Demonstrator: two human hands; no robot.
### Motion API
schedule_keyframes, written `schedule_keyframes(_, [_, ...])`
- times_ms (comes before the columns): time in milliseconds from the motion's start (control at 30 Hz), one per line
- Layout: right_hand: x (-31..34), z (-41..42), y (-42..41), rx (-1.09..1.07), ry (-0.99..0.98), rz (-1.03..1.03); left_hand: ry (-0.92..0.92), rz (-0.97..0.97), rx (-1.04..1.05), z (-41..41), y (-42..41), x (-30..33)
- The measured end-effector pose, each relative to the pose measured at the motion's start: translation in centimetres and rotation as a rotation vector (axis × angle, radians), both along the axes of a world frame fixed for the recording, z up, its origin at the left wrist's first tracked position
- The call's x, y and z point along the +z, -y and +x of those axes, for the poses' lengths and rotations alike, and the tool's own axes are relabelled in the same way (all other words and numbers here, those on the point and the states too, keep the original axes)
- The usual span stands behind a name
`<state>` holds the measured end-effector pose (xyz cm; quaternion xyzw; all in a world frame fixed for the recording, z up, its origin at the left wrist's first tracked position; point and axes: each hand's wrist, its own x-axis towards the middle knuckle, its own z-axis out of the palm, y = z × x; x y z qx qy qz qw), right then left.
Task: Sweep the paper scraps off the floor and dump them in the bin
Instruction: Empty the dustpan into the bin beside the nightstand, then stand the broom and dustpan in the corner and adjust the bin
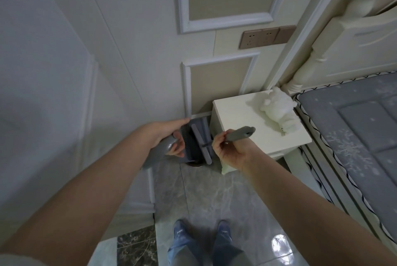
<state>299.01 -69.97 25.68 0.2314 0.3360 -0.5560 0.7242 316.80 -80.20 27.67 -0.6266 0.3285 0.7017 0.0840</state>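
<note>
Gripping the dustpan (191, 147) handle, left hand (165, 136) curls tight; right hand (227, 149) clasps the broom handle (239, 133).

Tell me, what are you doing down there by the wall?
A person stands on the tiled floor beside a white nightstand. The left hand grips the grey dustpan handle; the right hand grips the grey brush handle. Both tools are held in the gap between wall and nightstand. No paper scraps show.

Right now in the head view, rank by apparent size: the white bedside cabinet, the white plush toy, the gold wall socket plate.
1. White bedside cabinet, clearly largest.
2. White plush toy and gold wall socket plate: similar in the frame, and the plate sits farther away, so I won't rank them.
</note>
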Motion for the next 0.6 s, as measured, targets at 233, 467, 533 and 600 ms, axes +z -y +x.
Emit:
schedule_keyframes(233, [3.0, 2.5, 1.1, 0.057, -0.047, -0.022, 0.08, 0.078, -0.216, 1.1, 1.6, 3.3])
schedule_keyframes(467, [4.4, 3.7, 0.6, 0.27, -0.294, -0.16, 0.103, 0.051, -0.44, 2.1, 1.7, 6.4])
schedule_keyframes(533, [4.8, 3.6, 0.7, 0.319, -0.409, -0.217, 0.125, 0.009, -0.483, 2.5, 2.1, 7.3])
schedule_keyframes(600, [4.9, 3.5, 0.7, 0.383, -0.486, -0.279, 0.141, -0.052, -0.505, 2.9, 2.5, 8.0])
